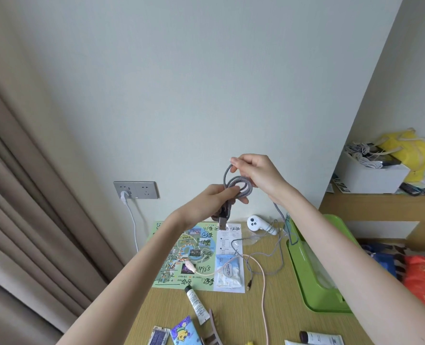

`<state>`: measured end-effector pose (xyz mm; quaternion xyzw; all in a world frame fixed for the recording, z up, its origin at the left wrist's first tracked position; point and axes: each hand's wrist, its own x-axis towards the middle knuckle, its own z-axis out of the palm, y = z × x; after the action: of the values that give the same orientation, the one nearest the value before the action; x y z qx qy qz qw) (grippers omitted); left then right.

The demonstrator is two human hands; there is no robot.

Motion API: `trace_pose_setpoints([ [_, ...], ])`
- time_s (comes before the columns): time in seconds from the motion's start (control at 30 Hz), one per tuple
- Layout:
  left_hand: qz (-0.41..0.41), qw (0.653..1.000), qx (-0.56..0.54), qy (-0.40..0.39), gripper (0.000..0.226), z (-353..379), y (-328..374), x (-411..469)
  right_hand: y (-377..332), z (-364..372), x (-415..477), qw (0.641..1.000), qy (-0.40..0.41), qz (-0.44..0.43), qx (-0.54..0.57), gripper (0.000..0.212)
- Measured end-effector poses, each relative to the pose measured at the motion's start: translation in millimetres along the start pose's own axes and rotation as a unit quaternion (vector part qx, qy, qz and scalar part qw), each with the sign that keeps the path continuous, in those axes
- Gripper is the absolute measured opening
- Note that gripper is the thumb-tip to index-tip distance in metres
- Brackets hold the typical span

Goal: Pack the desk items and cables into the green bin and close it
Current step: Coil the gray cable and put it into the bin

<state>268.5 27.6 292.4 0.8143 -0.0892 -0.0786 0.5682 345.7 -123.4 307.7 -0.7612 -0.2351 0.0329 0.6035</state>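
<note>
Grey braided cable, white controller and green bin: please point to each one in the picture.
grey braided cable (239,186), head view, on the coiled loops between the hands.
white controller (254,223), head view, on its round head with the buttons.
green bin (306,267), head view, on its left wall.

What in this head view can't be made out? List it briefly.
- Green bin: its inside is mostly hidden by the right arm.
- Grey cable: where the coil sits in the left hand and right hand, the fingers cover it.
- Items at the bottom edge: cut off by the frame.
- Map print: too small to read.
</note>
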Motion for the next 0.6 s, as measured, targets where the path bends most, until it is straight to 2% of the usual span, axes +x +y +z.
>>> trace_pose_setpoints([
  [0.1, 0.016, 0.995, -0.070, 0.075, 0.038, -6, 6, 4, 14, -1, -4, 0.999, 0.011, 0.029, 0.043, 0.036],
  [0.2, 0.030, 0.977, -0.118, 0.173, 0.038, -15, 8, 8, 30, -2, -10, 0.993, -0.026, 0.057, 0.103, 0.039],
  [0.27, 0.031, 0.967, -0.147, 0.208, 0.039, -21, 7, 10, 35, 0, -13, 0.987, -0.053, 0.071, 0.137, 0.039],
  [0.47, 0.017, 0.959, -0.207, 0.191, 0.038, -20, 5, 13, 29, 17, -17, 0.980, -0.127, 0.069, 0.138, 0.040],
  [0.6, 0.015, 0.968, -0.204, 0.145, 0.040, -20, 4, 12, 24, 26, -20, 0.984, -0.135, 0.068, 0.094, 0.042],
])
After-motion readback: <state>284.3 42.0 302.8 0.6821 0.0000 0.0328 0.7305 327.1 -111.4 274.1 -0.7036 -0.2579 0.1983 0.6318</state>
